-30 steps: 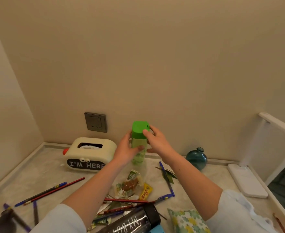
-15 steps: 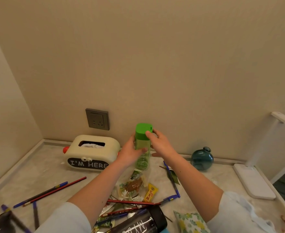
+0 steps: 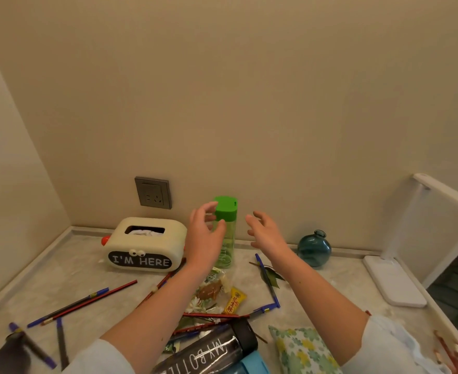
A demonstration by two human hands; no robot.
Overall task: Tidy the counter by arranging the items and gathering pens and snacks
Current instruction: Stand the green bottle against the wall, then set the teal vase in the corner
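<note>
1. The left hand point(image 3: 203, 241) is open with its fingers spread and lightly curved, holding nothing; its thumb and fingertips overlap the green-capped bottle point(image 3: 226, 238) in this view, and I cannot tell whether they touch it
2. The right hand point(image 3: 267, 234) is also open and empty, fingers spread and loosely bent, just to the right of the bottle with a clear gap of wall showing between them
3. The bottle stands upright near the back of the counter point(image 3: 60, 279), close to the wall, between the 2 hands
4. Left of it sits a cream tissue box point(image 3: 144, 247) lettered "I'M HERE", below a grey wall socket point(image 3: 153, 193); right of it, well apart, is a round teal glass vase point(image 3: 314, 248)
5. Under the forearms lie snack packets point(image 3: 213, 288), a yellow sachet point(image 3: 234, 300), a blue pen point(image 3: 267, 279) and red pencils point(image 3: 211, 315); more pens and a red pencil point(image 3: 89, 302) lie scattered toward the left
6. Nearest the camera are a black bottle point(image 3: 211, 349) marked "MY BOTTLE" lying on its side and a floral pouch point(image 3: 303, 349)
7. A raised lip runs along the back and left walls; the white base of a desk lamp point(image 3: 392, 282) sits by the right edge, beyond which the floor drops away
8. Bare counter shows between the tissue box and the left wall, and between the vase and the lamp base
</note>
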